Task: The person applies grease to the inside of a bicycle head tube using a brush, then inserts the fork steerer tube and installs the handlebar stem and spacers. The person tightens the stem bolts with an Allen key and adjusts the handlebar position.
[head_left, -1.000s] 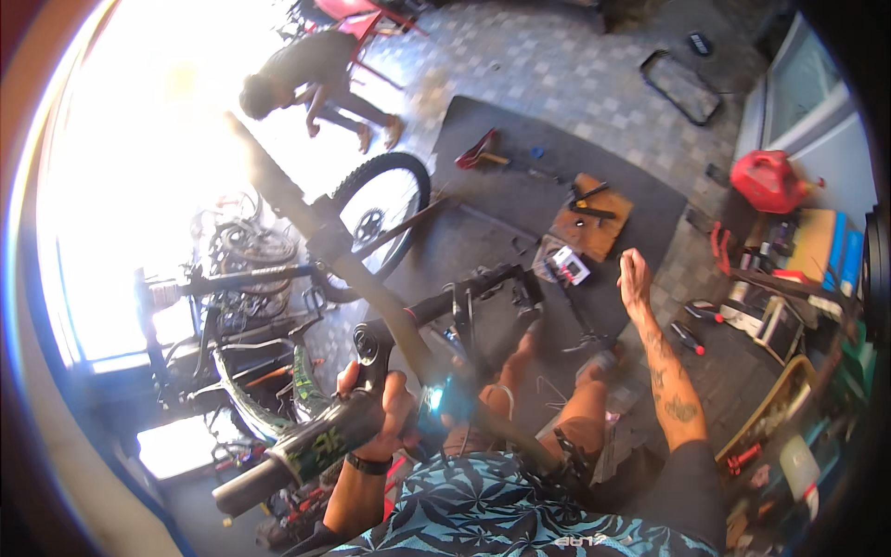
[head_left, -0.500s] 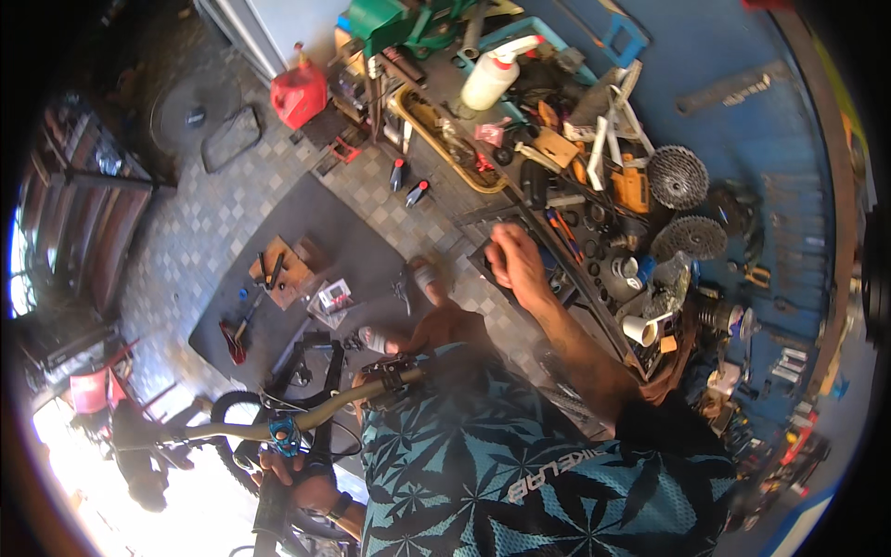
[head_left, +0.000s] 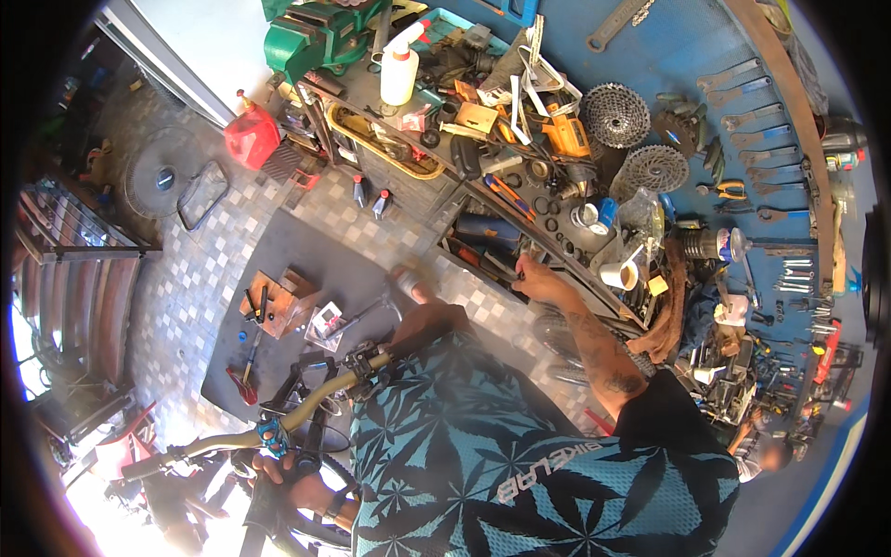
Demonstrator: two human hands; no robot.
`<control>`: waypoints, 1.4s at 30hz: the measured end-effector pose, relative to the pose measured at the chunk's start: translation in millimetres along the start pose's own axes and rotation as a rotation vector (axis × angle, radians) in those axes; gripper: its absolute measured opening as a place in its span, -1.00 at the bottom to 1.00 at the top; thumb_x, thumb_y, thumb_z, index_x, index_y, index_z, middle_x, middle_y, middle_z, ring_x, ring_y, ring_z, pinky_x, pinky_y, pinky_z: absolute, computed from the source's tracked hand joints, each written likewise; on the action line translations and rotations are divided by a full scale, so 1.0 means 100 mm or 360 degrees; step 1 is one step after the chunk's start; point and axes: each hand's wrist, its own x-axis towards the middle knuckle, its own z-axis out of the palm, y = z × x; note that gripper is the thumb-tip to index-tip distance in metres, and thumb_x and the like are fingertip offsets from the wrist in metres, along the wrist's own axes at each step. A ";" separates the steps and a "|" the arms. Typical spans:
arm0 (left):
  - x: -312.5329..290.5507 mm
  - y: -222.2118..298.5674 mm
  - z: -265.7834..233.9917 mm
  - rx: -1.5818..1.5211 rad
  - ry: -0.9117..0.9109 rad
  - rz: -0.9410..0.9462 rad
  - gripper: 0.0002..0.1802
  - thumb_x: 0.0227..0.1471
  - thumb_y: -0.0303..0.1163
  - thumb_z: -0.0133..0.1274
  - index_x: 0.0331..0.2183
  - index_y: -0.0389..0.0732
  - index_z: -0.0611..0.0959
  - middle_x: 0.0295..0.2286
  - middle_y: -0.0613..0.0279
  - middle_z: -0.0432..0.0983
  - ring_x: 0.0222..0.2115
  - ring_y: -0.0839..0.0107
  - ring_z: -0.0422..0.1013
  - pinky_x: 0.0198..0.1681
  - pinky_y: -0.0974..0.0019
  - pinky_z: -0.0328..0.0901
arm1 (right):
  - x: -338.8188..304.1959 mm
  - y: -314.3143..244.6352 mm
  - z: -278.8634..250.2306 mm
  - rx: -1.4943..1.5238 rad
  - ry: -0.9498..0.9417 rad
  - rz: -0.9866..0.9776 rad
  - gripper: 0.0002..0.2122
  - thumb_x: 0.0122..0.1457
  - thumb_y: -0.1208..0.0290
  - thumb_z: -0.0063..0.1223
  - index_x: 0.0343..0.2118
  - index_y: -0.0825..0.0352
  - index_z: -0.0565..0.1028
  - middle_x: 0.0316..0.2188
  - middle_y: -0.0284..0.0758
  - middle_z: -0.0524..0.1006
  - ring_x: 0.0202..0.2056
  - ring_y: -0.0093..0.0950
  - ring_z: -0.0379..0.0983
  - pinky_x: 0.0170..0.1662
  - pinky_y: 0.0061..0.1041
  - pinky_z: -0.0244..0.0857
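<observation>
My left hand [head_left: 295, 483] is closed round the dark frame of a bicycle, just below the blue stem [head_left: 272, 434] on its tan handlebar [head_left: 311, 401]. The bar crosses in front of my patterned blue-and-black shirt. My right hand [head_left: 540, 280] is at the near end of an open drawer [head_left: 478, 249] under the workbench, fingers curled in. What they hold, if anything, is hidden. Long tools and a dark blue item lie inside the drawer.
The cluttered bench [head_left: 529, 200] holds a spray bottle [head_left: 399, 76], a green vise [head_left: 311, 42], cassettes [head_left: 616, 115] and a white cup [head_left: 618, 272]. Wrenches [head_left: 752, 121] hang on the blue wall. A grey mat [head_left: 269, 320] with a cardboard box [head_left: 278, 302] and a hammer [head_left: 367, 311] covers the floor.
My right hand has come down from above the drawer to its near end. More of the drawer's inside shows. The view has swung right, while my left hand stays on the bicycle.
</observation>
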 end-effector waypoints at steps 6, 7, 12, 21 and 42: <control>0.04 0.01 -0.19 0.0122 -0.0119 0.0085 -0.62 0.39 -0.05 -0.16 -0.12 -0.16 0.53 -0.38 0.42 0.42 -0.36 0.64 0.27 -0.31 0.39 0.18 | 0.12 -0.54 0.01 -0.0209 -0.0032 -0.0129 -0.68 0.09 0.30 0.27 -0.16 0.36 0.52 -0.21 0.03 0.63 -0.09 0.00 0.58 -0.06 -0.10 0.43; 0.01 -0.03 -0.22 0.0397 0.0265 0.0163 -0.62 0.39 -0.06 -0.15 -0.07 -0.15 0.54 -0.30 0.40 0.49 -0.32 0.60 0.31 -0.30 0.38 0.20 | 0.14 -0.76 -0.08 -0.0331 -0.0047 -0.0225 -0.67 0.09 0.29 0.28 -0.14 0.36 0.53 -0.21 0.03 0.63 -0.09 0.02 0.58 -0.06 -0.09 0.44; -0.06 -0.17 -0.22 -0.0020 0.0567 0.0317 -0.53 0.37 0.04 -0.10 -0.03 -0.14 0.60 -0.43 0.41 0.46 -0.38 0.49 0.36 -0.31 0.32 0.27 | -0.17 -2.55 -0.36 0.0058 -0.0204 -0.0768 -0.75 0.33 0.27 0.23 -0.10 0.32 0.52 -0.44 -0.40 0.57 -0.55 -0.61 0.47 -0.44 -0.52 0.42; 0.14 -0.30 0.05 0.0114 -0.0006 0.0373 -0.50 0.35 0.07 -0.12 -0.09 -0.17 0.62 -0.32 0.14 0.57 -0.30 0.25 0.51 -0.23 0.05 0.43 | -2.29 -4.71 0.49 0.0144 -0.1041 -0.2794 -0.66 0.33 0.38 0.22 0.10 0.33 0.47 0.00 -0.21 0.56 0.00 -0.38 0.57 -0.01 -0.37 0.48; 0.14 -0.31 0.24 0.0080 0.0399 0.0385 -0.45 0.24 0.21 -0.05 -0.24 -0.11 0.64 -0.52 0.19 0.55 -0.53 0.27 0.51 -0.47 0.14 0.46 | -2.50 -5.17 1.21 -0.0073 -0.0807 -0.3403 -0.60 0.27 0.07 0.25 -0.06 0.29 0.45 -0.21 -0.30 0.64 -0.29 -0.20 0.65 -0.28 -0.28 0.52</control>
